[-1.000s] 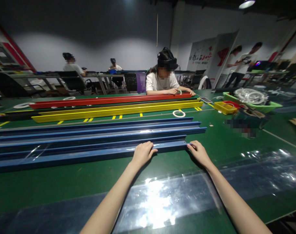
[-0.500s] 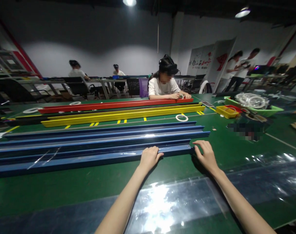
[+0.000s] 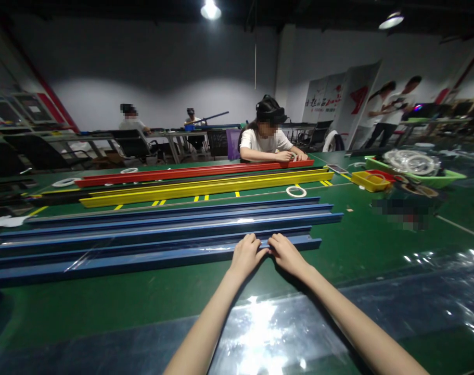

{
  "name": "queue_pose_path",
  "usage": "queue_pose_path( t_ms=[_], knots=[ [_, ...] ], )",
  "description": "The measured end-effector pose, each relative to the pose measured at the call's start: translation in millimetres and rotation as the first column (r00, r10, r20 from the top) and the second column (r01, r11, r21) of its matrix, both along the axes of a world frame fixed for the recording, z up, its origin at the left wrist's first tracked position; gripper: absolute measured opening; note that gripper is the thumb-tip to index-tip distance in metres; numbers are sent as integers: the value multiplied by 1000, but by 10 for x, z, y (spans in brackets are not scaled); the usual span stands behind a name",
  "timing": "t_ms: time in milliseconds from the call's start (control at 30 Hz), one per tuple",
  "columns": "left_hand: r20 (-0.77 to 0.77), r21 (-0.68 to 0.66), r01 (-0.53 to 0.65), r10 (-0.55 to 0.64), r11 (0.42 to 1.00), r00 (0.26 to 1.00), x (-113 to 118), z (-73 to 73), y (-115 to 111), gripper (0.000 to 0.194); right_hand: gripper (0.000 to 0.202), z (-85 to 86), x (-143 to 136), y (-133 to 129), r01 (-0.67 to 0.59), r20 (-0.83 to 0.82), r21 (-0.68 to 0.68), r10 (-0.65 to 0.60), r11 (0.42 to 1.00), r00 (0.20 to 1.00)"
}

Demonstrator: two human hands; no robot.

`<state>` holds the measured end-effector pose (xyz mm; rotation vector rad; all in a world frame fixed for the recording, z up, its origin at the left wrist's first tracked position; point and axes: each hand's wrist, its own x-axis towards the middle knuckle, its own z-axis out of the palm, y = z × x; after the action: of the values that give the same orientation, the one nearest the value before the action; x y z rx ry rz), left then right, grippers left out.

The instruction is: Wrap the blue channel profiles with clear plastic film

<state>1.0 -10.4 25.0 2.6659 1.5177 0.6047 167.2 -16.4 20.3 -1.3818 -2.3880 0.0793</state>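
Several long blue channel strips lie side by side on the green table (image 3: 174, 284). Over the front edge of the nearest blue strip (image 3: 143, 259), close to its right end, my left hand (image 3: 247, 254) is curled with its fingers wrapped round the edge. My right hand (image 3: 285, 253) grips the same strip just to the right, and the thumbs of both hands almost meet. The fingertips are partly hidden behind the strip's edge. Clear plastic film (image 3: 256, 333) lies under my forearms.
Yellow strips (image 3: 205, 190) and a red strip (image 3: 197, 172) lie farther back, near a white ring (image 3: 296, 192). Across the table a person (image 3: 266, 138) works with both hands at the red strip. At right are a yellow tray (image 3: 371, 182) and a green basket (image 3: 449, 178).
My right hand has moved left from the strip's end and closed on its front edge beside my left hand. The view has shifted slightly. A person far back now has a blue strip raised.
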Motion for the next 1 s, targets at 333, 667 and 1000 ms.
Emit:
queue_pose_path(
  t_ms=[333,667,1000],
  knots=[
    [111,-88,-66,76,994,991,-202,368,-3,23,9,-46,10,1,49,32,43,-50,998,998],
    [-170,3,-409,403,913,899,-1015,497,101,18,10,-36,18,-21,40,21,68,-41,997,999],
    [-89,-14,-389,387,921,918,-1093,384,136,17,10,-1,22,-16,42,64,59,-46,997,997]
  ],
)
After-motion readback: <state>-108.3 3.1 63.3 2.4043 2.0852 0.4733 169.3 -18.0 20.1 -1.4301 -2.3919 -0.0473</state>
